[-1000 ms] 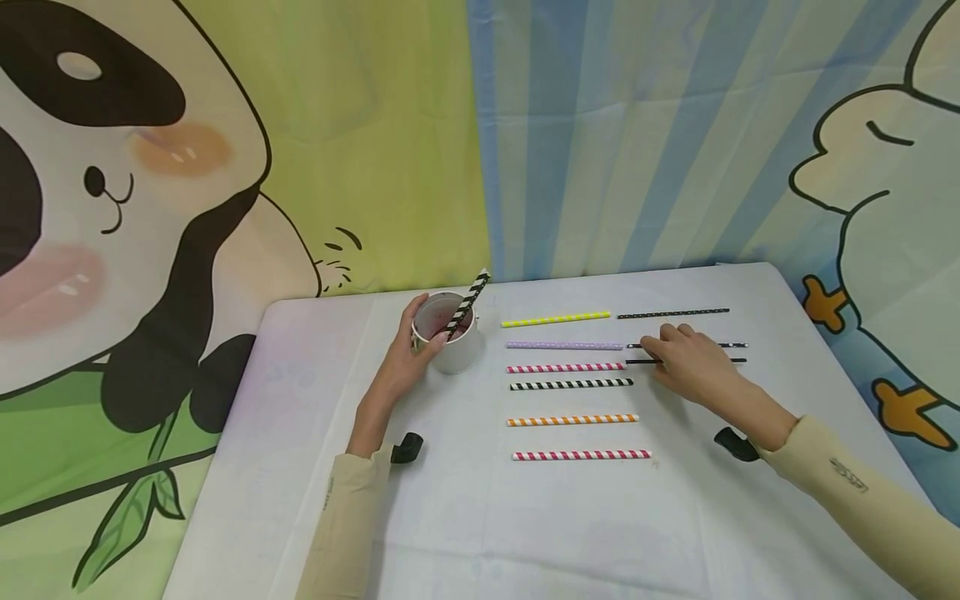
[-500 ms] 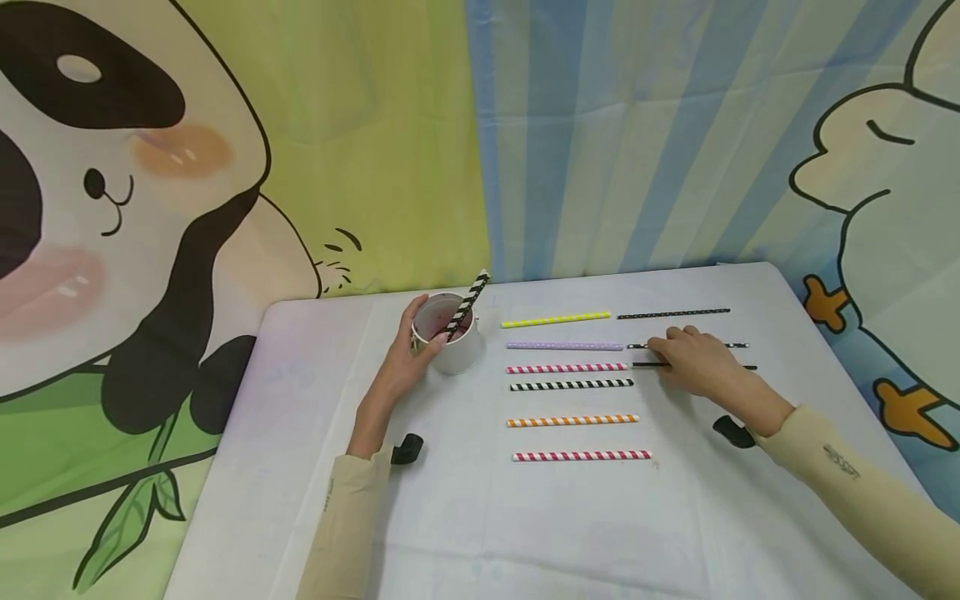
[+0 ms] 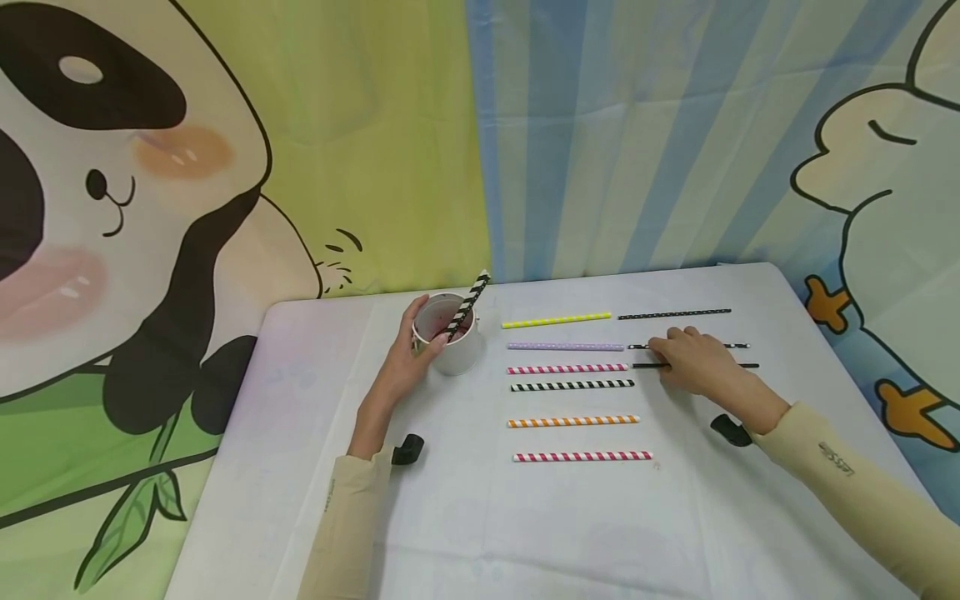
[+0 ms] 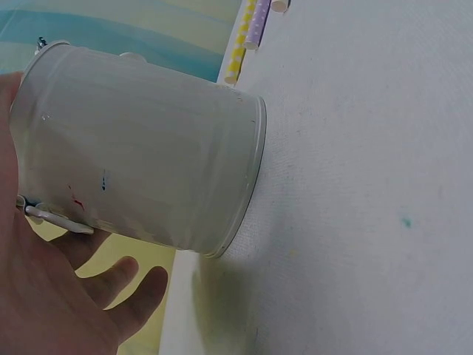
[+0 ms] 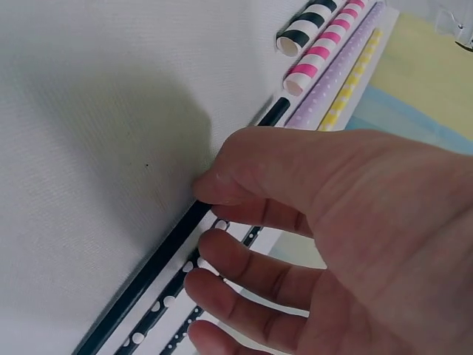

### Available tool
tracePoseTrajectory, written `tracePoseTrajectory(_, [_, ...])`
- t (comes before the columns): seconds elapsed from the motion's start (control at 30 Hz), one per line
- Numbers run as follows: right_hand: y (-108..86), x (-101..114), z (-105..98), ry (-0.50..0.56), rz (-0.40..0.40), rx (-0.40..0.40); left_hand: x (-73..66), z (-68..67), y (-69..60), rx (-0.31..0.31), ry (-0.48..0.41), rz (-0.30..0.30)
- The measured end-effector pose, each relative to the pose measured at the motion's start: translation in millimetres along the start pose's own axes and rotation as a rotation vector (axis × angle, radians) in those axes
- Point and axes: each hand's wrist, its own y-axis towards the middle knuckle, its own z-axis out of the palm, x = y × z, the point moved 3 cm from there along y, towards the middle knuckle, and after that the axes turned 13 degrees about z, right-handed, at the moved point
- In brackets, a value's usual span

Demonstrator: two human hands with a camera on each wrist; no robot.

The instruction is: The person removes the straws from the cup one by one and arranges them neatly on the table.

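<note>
My left hand (image 3: 405,362) holds a small white metal bucket (image 3: 461,357) by its side and rim, with the thumb at the rim. In the left wrist view the bucket (image 4: 140,148) stands on the table, its wire handle by my fingers. At least one black-and-white striped paper straw (image 3: 468,304) leans out of it. My right hand (image 3: 697,362) pinches a plain black straw (image 5: 148,277) between thumb and index finger, low on the table. Beside it lie a black straw with large white dots (image 5: 168,300) and one with small dots (image 3: 675,314).
Left of the right hand lie yellow (image 3: 555,320), lilac (image 3: 564,346), pink-striped (image 3: 566,368), black-striped (image 3: 572,386), orange-striped (image 3: 573,422) and red-striped (image 3: 582,457) straws in rough rows. A patterned curtain (image 3: 375,150) hangs behind the white table (image 3: 577,533).
The right hand has slid the black straw slightly to the right and nearer, off the pink-striped straw's end line; over the last half second it barely moves. The left hand and bucket stay put.
</note>
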Motion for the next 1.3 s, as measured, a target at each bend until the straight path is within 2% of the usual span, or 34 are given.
tracePoseTrajectory(0.37, [0.3,1.1,1.0,-0.001,0.022,0.007,-0.4,0.2,0.3,0.002,0.001,0.009])
tracePoseTrajectory(0.67, [1.7,0.2,0.7,-0.004,0.027,0.036,1.3,0.6,0.4,-0.002,0.028,-0.005])
tracePoseTrajectory(1.07, [1.7,1.0,-6.1,-0.012,0.033,0.068,-0.2,0.3,0.8,0.003,0.019,-0.019])
tracePoseTrajectory(1.3, [2.7,6.5,-15.2,-0.029,0.007,0.008,0.3,0.4,1.4,-0.001,0.015,-0.023])
